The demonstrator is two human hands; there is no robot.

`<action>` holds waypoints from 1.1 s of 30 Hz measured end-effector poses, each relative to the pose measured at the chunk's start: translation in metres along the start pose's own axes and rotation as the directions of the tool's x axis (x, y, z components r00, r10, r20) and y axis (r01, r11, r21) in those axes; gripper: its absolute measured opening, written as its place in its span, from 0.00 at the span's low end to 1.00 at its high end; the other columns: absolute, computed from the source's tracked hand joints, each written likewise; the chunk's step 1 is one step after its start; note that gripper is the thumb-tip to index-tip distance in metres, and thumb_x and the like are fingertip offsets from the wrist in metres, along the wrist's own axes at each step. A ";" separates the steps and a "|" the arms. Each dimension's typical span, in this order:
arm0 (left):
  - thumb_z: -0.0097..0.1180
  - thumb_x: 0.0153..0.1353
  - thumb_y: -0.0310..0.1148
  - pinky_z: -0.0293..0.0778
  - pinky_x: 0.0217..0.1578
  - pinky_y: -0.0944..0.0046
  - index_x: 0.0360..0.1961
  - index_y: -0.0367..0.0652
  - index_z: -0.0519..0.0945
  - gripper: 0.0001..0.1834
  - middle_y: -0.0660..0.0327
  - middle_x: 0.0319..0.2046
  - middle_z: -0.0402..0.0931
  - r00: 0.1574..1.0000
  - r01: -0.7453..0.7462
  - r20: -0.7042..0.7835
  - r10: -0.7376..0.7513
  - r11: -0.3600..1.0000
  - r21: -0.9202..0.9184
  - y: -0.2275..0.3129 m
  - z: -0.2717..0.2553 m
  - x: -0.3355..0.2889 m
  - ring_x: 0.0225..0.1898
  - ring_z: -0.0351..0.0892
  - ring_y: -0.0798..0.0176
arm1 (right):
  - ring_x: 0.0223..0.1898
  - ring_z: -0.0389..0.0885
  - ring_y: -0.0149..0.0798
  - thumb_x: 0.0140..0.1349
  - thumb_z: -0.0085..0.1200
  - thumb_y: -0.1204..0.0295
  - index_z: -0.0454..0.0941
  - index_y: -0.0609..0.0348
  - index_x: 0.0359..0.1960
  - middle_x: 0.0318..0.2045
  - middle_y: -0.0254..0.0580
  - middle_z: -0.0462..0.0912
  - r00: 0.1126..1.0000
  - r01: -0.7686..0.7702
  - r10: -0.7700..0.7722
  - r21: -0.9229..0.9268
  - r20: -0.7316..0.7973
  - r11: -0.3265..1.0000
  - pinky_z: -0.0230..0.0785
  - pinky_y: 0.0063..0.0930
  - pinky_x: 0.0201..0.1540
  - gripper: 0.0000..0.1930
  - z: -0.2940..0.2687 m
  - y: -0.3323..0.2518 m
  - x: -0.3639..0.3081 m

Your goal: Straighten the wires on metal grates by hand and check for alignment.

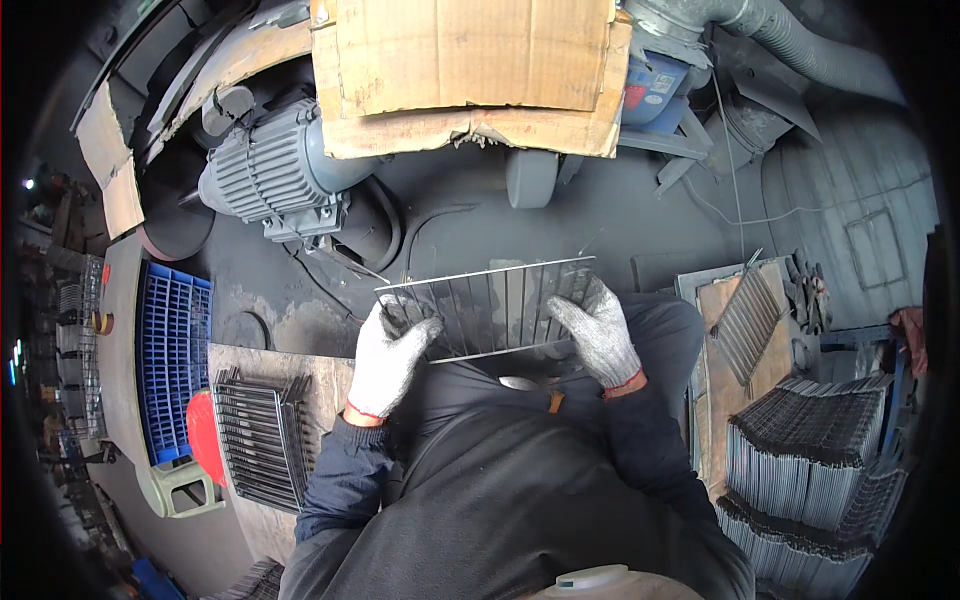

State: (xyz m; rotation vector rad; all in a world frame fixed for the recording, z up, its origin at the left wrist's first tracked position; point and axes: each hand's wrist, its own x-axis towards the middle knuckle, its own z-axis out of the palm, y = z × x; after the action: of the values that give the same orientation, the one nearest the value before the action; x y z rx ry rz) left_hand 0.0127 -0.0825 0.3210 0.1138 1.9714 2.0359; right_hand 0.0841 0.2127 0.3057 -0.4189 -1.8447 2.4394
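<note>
Grey floor (560, 228) — two gloved hands (388, 358) (603, 335) holding one wire rack (487, 310).

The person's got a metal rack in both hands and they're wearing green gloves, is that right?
Not quite: the gloves aren't green. The head view shows they're whitish-grey with red edges at the wrists. The left hand and right hand do hold the metal rack.

left hand (390, 355) gloved, gripping | right hand (600, 330) gloved, gripping | both forearms (348, 468) dark-sleeved, angled forward
</note>
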 end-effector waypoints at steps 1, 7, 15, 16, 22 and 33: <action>0.68 0.69 0.20 0.77 0.46 0.69 0.45 0.38 0.81 0.08 0.65 0.38 0.84 1.000 0.012 0.000 -0.012 1.000 -0.015 -0.004 0.001 0.001 0.40 0.80 0.73 | 0.46 0.85 0.28 0.74 0.63 0.79 0.83 0.61 0.53 0.45 0.35 0.89 1.000 0.007 -0.007 -0.001 0.002 1.000 0.79 0.25 0.52 0.09 0.000 0.002 0.002; 0.66 0.72 0.25 0.87 0.34 0.62 0.50 0.39 0.79 0.10 0.60 0.38 0.86 0.976 0.215 0.017 -0.216 0.959 -0.185 -0.019 0.028 0.021 0.33 0.87 0.66 | 0.44 0.86 0.28 0.74 0.64 0.78 0.84 0.60 0.55 0.46 0.34 0.89 0.981 -0.165 0.169 0.053 -0.092 0.985 0.79 0.25 0.48 0.11 -0.022 0.018 0.029; 0.66 0.72 0.25 0.85 0.32 0.63 0.51 0.38 0.79 0.11 0.60 0.37 0.86 0.977 0.199 0.108 -0.183 0.967 -0.161 -0.055 0.078 0.086 0.31 0.87 0.65 | 0.44 0.87 0.30 0.72 0.67 0.77 0.85 0.64 0.55 0.46 0.38 0.91 0.976 -0.006 0.005 -0.005 -0.216 1.000 0.80 0.27 0.49 0.13 -0.077 0.026 0.056; 0.66 0.72 0.26 0.84 0.31 0.63 0.51 0.38 0.79 0.11 0.60 0.37 0.86 0.975 0.202 0.131 -0.181 0.964 -0.172 -0.060 0.086 0.096 0.31 0.86 0.65 | 0.44 0.87 0.31 0.71 0.66 0.78 0.85 0.64 0.56 0.47 0.39 0.91 0.970 0.008 -0.018 -0.042 -0.244 0.999 0.80 0.28 0.50 0.13 -0.085 0.025 0.058; 0.70 0.70 0.29 0.84 0.35 0.64 0.53 0.36 0.79 0.15 0.60 0.38 0.86 0.953 0.232 0.212 -0.217 0.972 -0.048 -0.030 0.114 0.122 0.35 0.86 0.67 | 0.41 0.87 0.30 0.70 0.68 0.77 0.86 0.60 0.53 0.42 0.35 0.90 0.935 0.062 -0.058 0.000 -0.350 0.998 0.80 0.27 0.47 0.12 -0.096 -0.013 0.051; 0.66 0.73 0.28 0.84 0.38 0.65 0.50 0.40 0.80 0.09 0.62 0.41 0.85 0.901 0.343 0.349 -0.257 0.915 -0.213 -0.023 0.100 0.070 0.40 0.87 0.68 | 0.48 0.87 0.32 0.72 0.66 0.76 0.83 0.65 0.59 0.50 0.41 0.90 0.944 0.005 -0.052 -0.144 -0.326 0.990 0.79 0.28 0.54 0.16 -0.094 -0.067 -0.015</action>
State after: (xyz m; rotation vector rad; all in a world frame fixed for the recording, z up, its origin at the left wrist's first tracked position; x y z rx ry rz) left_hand -0.0239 0.0330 0.2928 0.0608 1.4076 1.9183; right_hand 0.1135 0.3165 0.3491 -0.7523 -1.8628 2.0694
